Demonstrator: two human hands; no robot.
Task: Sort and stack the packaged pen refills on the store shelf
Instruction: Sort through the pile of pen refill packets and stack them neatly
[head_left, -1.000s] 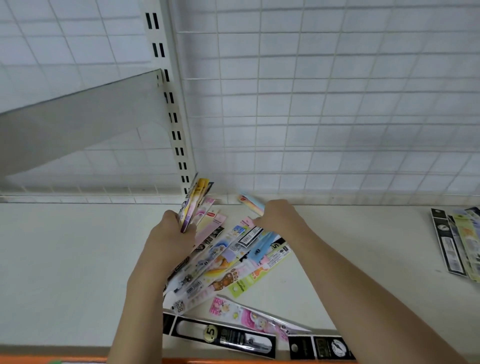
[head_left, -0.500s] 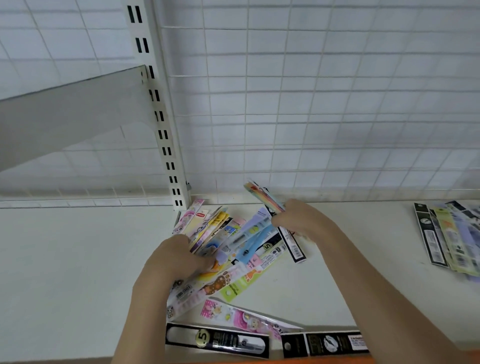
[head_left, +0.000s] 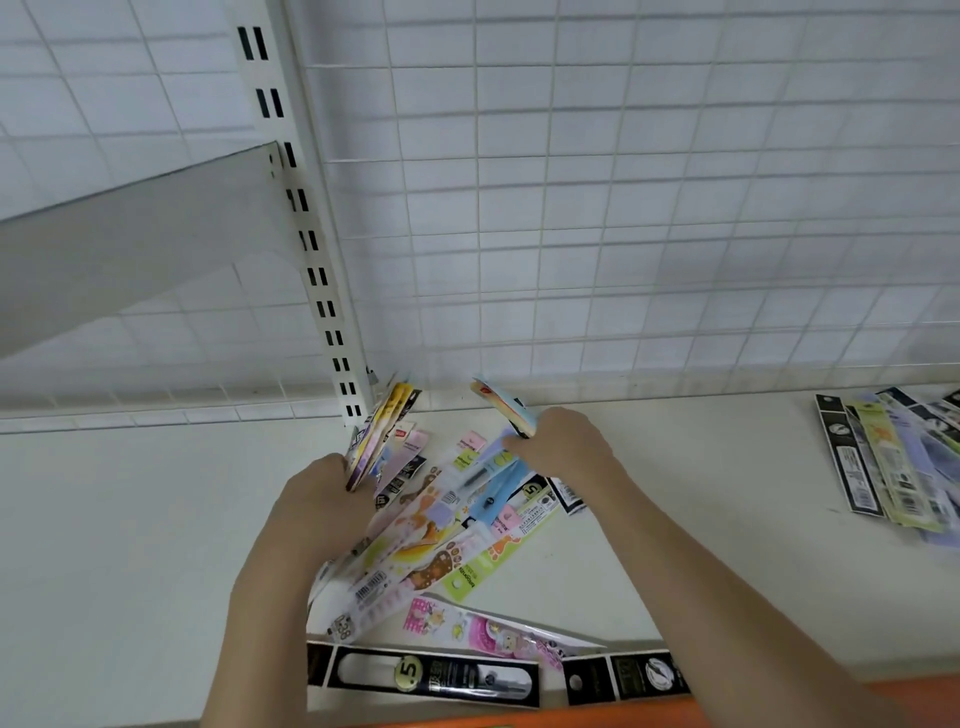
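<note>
Mid-sort: left hand (head_left: 317, 499) gripping an upright bundle of packs (head_left: 382, 431), right hand (head_left: 563, 441) pinching one pack (head_left: 501, 405) above the loose pile (head_left: 457, 525) midway along the shelf (head_left: 130, 519), toward its back edge. Next, probably, matching that pack to the bundle or to the stack (head_left: 893, 457) at the shelf's right edge

Both bare forearms reach forward over the shelf. The left hand (head_left: 317, 493) grips a bunch of refill packs (head_left: 382, 431) upright; the right hand (head_left: 563, 441) pinches one pack (head_left: 501, 405), knuckles up.

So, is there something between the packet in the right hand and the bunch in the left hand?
Nothing visible. The right hand holds its packet above the loose pile; open air separates it from the bunch in the left hand.
</note>
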